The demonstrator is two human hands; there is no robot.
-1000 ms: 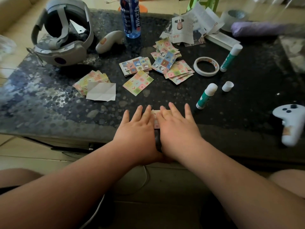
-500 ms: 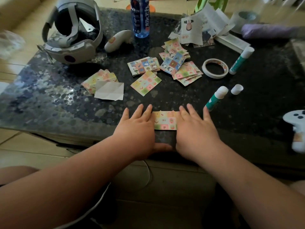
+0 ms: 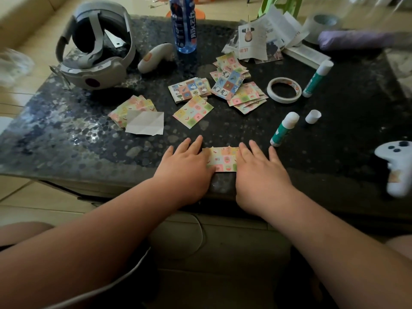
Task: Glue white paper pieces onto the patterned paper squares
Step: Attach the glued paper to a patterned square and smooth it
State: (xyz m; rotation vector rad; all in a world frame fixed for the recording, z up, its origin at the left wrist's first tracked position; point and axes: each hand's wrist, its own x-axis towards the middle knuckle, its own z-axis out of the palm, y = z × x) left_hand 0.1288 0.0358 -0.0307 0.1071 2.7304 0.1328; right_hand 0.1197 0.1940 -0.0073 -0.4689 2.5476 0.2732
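Dark pebbled table fills most of the frame, and at its near edge, lower centre, a patterned paper square lies flat between 2 hands. The left hand and right hand press its side edges with straight, spread fingers, gripping nothing. The square looks thin, light and easily creased (likely to skid on the smooth top), so pinching a corner seems best. A white paper piece lies centre left, and an uncapped glue stick is just beyond the right hand.
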